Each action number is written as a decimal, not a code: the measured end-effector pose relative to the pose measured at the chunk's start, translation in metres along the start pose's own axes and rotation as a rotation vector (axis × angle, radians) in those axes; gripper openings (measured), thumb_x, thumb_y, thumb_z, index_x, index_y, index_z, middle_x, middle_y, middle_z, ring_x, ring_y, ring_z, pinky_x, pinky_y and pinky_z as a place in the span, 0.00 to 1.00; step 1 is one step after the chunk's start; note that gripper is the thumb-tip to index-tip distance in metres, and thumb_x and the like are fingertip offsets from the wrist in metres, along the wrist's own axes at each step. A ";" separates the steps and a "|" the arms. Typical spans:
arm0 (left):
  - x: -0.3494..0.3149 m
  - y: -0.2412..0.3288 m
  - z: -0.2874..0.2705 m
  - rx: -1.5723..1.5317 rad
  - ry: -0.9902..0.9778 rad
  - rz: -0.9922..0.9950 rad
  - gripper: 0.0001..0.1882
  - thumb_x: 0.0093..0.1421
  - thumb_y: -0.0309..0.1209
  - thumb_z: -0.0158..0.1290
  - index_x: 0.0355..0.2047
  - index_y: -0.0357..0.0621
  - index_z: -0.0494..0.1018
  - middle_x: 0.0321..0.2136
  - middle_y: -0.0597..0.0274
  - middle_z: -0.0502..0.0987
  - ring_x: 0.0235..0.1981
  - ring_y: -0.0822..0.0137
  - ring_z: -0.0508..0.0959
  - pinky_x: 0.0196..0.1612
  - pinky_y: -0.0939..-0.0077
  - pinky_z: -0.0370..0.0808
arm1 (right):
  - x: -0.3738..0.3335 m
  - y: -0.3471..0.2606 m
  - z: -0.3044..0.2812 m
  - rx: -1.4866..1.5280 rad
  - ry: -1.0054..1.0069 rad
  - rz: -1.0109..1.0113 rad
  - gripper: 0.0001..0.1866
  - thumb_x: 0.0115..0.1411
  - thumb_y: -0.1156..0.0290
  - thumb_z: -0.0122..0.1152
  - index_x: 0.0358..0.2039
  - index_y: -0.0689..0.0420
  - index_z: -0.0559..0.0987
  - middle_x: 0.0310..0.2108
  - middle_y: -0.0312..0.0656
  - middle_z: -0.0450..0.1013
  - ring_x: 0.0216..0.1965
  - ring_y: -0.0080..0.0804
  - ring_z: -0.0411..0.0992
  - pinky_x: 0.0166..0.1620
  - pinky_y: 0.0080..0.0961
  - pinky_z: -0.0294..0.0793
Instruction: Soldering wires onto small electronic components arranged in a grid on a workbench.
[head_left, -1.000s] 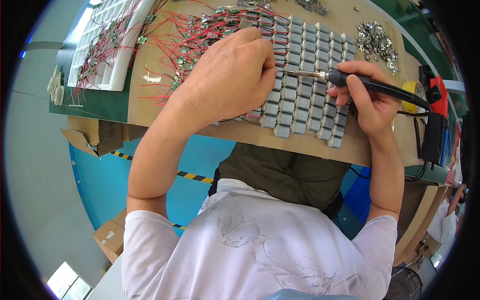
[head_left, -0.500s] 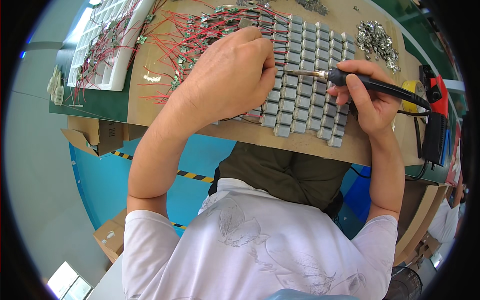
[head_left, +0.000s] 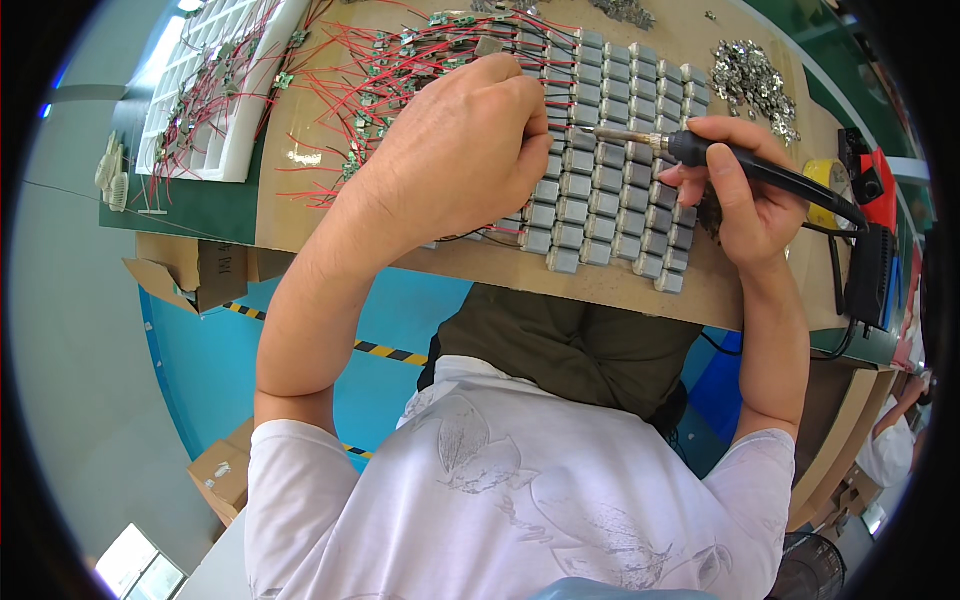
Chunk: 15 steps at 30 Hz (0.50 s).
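My right hand (head_left: 750, 195) grips a soldering iron (head_left: 745, 165) by its black handle. Its metal tip points left, over the rows of small grey metal blocks (head_left: 603, 228), a short way from my left fingers. My left hand (head_left: 470, 145) is closed in a pinch above the left part of these rows; what its fingertips hold is hidden. A short piece of red wire shows just right of those fingertips. Beyond and left of this hand, many red wires with small green circuit boards (head_left: 350, 165) spread over the brown work surface.
A white gridded tray (head_left: 215, 125) with more wired boards stands at left, near a small brush (head_left: 118, 190). Loose metal pieces (head_left: 750, 85) lie in a heap at the far right. Yellow tape (head_left: 822, 190) and a black-and-red tool stand (head_left: 875, 190) sit at right.
The soldering iron and my right hand have shifted slightly right, and the tip has drawn away from my left fingers. My left hand has stayed nearly still.
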<state>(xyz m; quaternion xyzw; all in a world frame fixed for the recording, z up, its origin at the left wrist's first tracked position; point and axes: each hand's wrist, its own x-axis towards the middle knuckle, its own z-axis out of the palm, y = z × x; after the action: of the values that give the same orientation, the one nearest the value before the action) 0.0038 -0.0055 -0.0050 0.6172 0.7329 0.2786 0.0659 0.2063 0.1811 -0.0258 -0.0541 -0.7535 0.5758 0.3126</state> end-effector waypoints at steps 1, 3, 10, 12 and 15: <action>0.000 0.000 0.000 -0.005 -0.002 0.000 0.06 0.56 0.26 0.57 0.29 0.34 0.74 0.29 0.54 0.73 0.31 0.53 0.77 0.36 0.62 0.74 | 0.000 0.001 0.000 0.000 0.013 0.002 0.10 0.66 0.79 0.57 0.45 0.68 0.80 0.28 0.40 0.78 0.25 0.20 0.78 0.29 0.14 0.78; 0.000 0.000 0.000 -0.003 -0.003 0.000 0.06 0.56 0.26 0.57 0.29 0.34 0.74 0.29 0.54 0.73 0.31 0.53 0.77 0.36 0.62 0.74 | 0.000 0.001 0.000 0.002 0.015 -0.005 0.10 0.66 0.79 0.57 0.45 0.68 0.80 0.27 0.40 0.78 0.24 0.20 0.77 0.29 0.14 0.78; -0.001 0.001 0.000 0.000 0.002 0.005 0.06 0.56 0.26 0.57 0.29 0.34 0.74 0.29 0.53 0.73 0.31 0.53 0.77 0.35 0.62 0.74 | 0.000 0.000 0.000 -0.001 0.028 -0.027 0.09 0.66 0.79 0.58 0.45 0.67 0.80 0.27 0.39 0.78 0.24 0.19 0.77 0.29 0.14 0.78; -0.001 0.000 0.000 0.001 -0.001 0.007 0.06 0.57 0.26 0.57 0.29 0.34 0.74 0.29 0.53 0.74 0.31 0.53 0.77 0.35 0.62 0.74 | 0.000 -0.001 0.001 0.000 0.034 -0.021 0.09 0.66 0.79 0.58 0.45 0.67 0.80 0.26 0.39 0.78 0.24 0.19 0.77 0.29 0.15 0.79; -0.001 0.001 0.000 0.006 -0.007 0.006 0.07 0.57 0.26 0.57 0.29 0.34 0.74 0.29 0.53 0.74 0.30 0.53 0.77 0.35 0.62 0.74 | 0.000 -0.001 0.001 0.008 0.040 -0.022 0.09 0.66 0.79 0.58 0.45 0.67 0.80 0.26 0.39 0.78 0.23 0.19 0.77 0.30 0.16 0.80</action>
<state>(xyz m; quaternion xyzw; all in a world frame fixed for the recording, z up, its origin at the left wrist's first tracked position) 0.0045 -0.0062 -0.0047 0.6206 0.7316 0.2745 0.0655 0.2063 0.1803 -0.0253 -0.0561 -0.7454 0.5741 0.3341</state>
